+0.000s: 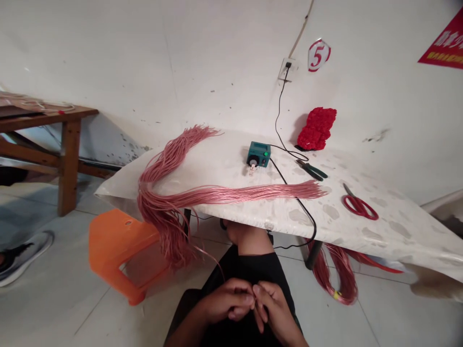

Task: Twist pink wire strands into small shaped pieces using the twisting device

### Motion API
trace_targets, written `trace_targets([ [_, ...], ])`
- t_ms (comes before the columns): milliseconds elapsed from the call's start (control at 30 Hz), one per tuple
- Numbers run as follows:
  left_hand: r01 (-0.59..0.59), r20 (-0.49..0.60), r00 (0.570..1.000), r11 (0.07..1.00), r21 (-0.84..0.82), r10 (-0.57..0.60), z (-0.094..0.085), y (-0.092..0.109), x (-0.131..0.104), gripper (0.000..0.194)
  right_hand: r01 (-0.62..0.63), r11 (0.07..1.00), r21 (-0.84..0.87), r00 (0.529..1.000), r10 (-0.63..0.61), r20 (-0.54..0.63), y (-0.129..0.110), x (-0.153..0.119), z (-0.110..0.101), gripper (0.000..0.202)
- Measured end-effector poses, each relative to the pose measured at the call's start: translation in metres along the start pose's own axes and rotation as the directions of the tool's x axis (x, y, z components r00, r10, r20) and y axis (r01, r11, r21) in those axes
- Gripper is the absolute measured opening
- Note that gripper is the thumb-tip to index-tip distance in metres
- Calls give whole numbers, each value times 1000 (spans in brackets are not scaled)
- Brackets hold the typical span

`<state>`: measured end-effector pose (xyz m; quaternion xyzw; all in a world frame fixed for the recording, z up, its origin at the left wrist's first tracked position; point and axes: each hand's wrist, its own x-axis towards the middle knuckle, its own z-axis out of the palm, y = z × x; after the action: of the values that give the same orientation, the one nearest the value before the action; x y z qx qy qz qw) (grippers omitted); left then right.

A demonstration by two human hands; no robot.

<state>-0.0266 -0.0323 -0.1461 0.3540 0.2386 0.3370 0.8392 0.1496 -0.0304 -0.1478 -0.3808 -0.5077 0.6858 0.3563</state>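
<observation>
Above my lap, my left hand point(237, 301) and my right hand point(270, 303) meet with their fingertips pinched together. A single thin pink cord point(213, 258) trails from the big bundle down into my left hand. Its end between the fingertips is mostly hidden; both hands appear to pinch it. The bundle of pink cords point(217, 193) lies across the table, with one part fanned toward the wall and another hanging over the table's left edge above an orange stool point(104, 246).
On the table point(282, 217) stand a small green powered device point(259, 153), green-handled pliers point(313, 169), red scissors point(360, 206) and a red textured object point(317, 129). A black cable point(307, 212) hangs over the front edge. Below right lies a tied pink coil point(347, 284). A wooden bench point(68, 164) and someone's shoe point(27, 255) are left.
</observation>
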Motion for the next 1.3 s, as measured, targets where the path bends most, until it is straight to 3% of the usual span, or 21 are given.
trace_targets([
  [133,-13,-30,999,999,-49,11,-13,-17,3,35,-20,991,-134,999,24,25,-3,5,5,56],
  [333,10,-39,999,990,-141,-16,-29,-29,7,39,8,965,-263,994,-37,-106,1,5,21,56],
  [600,3,-44,999,983,-182,-12,-26,-27,7,31,59,955,-292,992,-90,-91,3,5,22,52],
  [1300,-13,-41,999,985,-172,6,-23,-23,7,30,25,962,-273,992,-59,-116,3,6,23,55],
])
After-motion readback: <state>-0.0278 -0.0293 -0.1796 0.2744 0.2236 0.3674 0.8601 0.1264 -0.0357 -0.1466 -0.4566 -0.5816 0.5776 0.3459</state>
